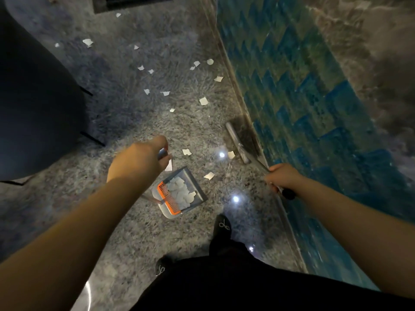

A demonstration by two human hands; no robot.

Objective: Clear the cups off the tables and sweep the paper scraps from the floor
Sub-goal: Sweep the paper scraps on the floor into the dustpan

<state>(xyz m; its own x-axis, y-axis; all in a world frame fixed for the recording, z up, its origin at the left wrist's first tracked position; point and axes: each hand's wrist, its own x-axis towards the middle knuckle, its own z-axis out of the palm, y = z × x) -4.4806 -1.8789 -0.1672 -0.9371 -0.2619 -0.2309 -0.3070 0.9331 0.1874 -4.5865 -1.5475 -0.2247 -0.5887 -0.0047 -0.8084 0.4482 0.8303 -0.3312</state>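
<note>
A grey dustpan (197, 189) with an orange comb edge stands on the speckled floor, holding several white paper scraps (182, 191). My left hand (140, 159) grips the top of the dustpan's upright handle. My right hand (284, 176) grips the broom handle, and the broom head (238, 140) rests on the floor beside the wall. More white scraps (203, 101) lie scattered ahead of the pan, some close to it (209, 175). No cups are in view.
A blue tiled wall (314, 108) runs along the right. A dark rounded chair (33, 104) fills the left. My black-trousered legs and black shoes (222, 225) stand just behind the dustpan. A dark floor vent (134, 2) sits at the far top.
</note>
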